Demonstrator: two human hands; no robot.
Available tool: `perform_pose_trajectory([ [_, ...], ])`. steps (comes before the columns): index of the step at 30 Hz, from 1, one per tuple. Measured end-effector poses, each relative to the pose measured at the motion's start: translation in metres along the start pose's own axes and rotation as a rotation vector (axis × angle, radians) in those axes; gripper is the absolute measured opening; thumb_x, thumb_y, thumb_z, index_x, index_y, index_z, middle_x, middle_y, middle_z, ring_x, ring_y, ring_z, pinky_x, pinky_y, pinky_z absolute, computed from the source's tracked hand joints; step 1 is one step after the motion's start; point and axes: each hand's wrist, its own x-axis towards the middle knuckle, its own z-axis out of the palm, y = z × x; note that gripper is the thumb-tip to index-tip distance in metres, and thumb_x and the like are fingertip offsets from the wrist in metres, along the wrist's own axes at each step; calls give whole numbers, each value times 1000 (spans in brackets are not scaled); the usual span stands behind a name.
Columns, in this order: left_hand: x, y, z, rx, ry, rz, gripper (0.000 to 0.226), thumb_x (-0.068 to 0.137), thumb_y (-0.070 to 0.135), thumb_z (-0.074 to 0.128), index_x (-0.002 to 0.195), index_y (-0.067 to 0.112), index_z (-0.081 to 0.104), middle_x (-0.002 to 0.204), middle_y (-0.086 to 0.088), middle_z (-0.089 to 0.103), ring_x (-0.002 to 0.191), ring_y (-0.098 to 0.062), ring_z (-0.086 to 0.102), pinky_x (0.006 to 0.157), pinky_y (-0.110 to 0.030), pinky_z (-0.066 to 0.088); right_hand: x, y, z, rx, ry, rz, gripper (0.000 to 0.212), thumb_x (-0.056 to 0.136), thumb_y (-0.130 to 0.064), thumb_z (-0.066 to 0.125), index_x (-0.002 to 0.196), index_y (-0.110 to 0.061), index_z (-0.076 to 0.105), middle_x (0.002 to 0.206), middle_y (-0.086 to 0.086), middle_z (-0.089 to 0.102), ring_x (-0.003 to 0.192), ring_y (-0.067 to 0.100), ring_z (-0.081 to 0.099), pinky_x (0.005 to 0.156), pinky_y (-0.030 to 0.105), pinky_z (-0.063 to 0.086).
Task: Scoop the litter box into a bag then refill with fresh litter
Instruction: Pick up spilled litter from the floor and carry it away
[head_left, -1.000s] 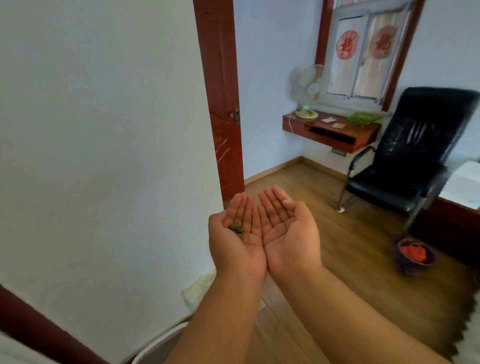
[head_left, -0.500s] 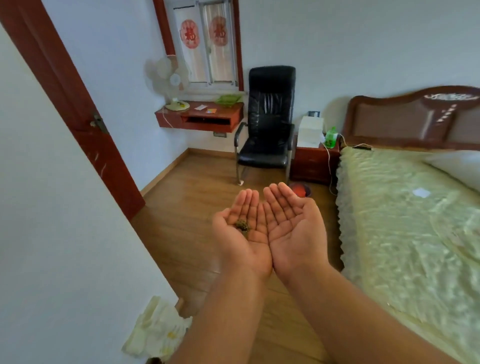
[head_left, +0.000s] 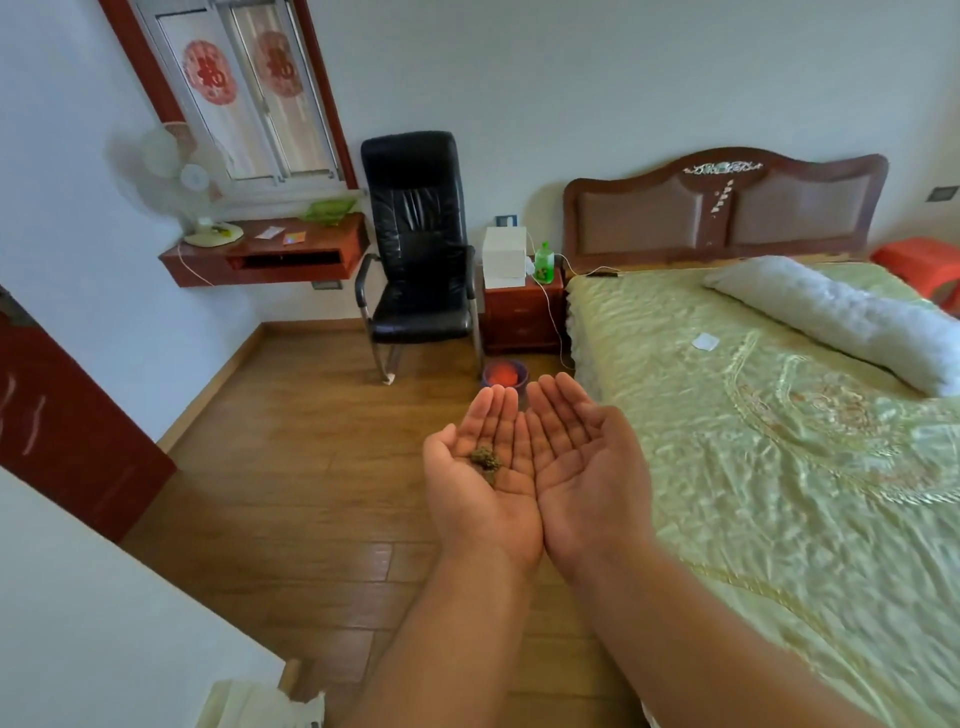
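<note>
Brownish, crumbly clump (head_left: 485, 460) is lying loose on the left hand (head_left: 480, 480), the right hand (head_left: 584, 475) cupping alongside; both grips flat, holding nothing; probably light, fragile, best kept cradled.

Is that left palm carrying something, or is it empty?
Carrying. The left hand, palm up with straight fingers, bears a small dark greenish-brown clump; the right hand beside it is empty.

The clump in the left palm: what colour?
Dark olive-brown clump, on the left hand; head view.
</note>
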Motion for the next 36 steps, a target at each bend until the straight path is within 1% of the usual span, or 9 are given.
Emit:
perform_pose_trajectory([
  [7, 26, -15, 31, -10, -17, 42, 47, 107, 28, 37, 120, 0, 73, 115, -17, 77, 109, -30, 75, 110, -43, 50, 38, -23, 10, -26, -47, 17, 34, 102, -16, 44, 124, -4, 68, 117, 15, 75, 107, 26, 73, 96, 37, 54],
  [11, 42, -22, 43, -30, -13, 56, 46, 106, 26, 38, 119, 0, 73, 114, -17, 77, 109, -30, 75, 110, -43, 50, 60, -32, 14, -41, -65, 26, 35, 103, -16, 43, 126, -4, 67, 116, 14, 75, 106, 25, 74, 90, 35, 55],
  [15, 60, -28, 52, -31, -14, 40, 45, 105, 25, 38, 119, 1, 74, 114, -17, 77, 109, -30, 75, 110, -42, 50, 80, -37, 16, -54, -62, 20, 35, 103, -16, 42, 125, -4, 67, 116, 14, 75, 106, 24, 74, 89, 34, 55],
  [19, 84, -33, 63, -37, 1, 10, 45, 105, 23, 38, 118, 0, 74, 113, -17, 77, 109, -28, 75, 110, -42, 51, 104, -40, 19, -39, -46, 2, 35, 103, -15, 42, 125, -3, 67, 116, 14, 75, 107, 25, 73, 92, 35, 55],
  [23, 117, -32, 72, -34, -6, -34, 44, 105, 22, 39, 118, -1, 73, 115, -18, 77, 111, -30, 74, 110, -42, 51, 135, -37, 28, -14, -10, -30, 35, 102, -13, 43, 124, -1, 67, 115, 15, 75, 104, 24, 75, 88, 33, 55],
  [27, 162, -21, 84, -36, -23, -81, 43, 104, 22, 39, 118, -1, 73, 114, -17, 77, 111, -29, 74, 110, -42, 51, 176, -26, 43, 2, 19, -83, 34, 101, -12, 44, 123, 0, 67, 116, 17, 74, 105, 25, 74, 91, 34, 55],
  [32, 230, 10, 106, -16, -57, -127, 45, 106, 24, 37, 119, -1, 73, 115, -16, 77, 110, -28, 74, 110, -41, 51, 236, -2, 79, 23, 36, -148, 35, 101, -13, 43, 124, 1, 66, 119, 17, 73, 109, 25, 73, 103, 37, 51],
  [36, 284, 43, 124, 2, -78, -150, 45, 107, 24, 37, 119, 0, 73, 114, -16, 77, 110, -27, 74, 109, -41, 51, 283, 22, 113, 46, 30, -181, 37, 102, -14, 41, 126, 0, 66, 119, 16, 73, 109, 24, 73, 101, 36, 52],
])
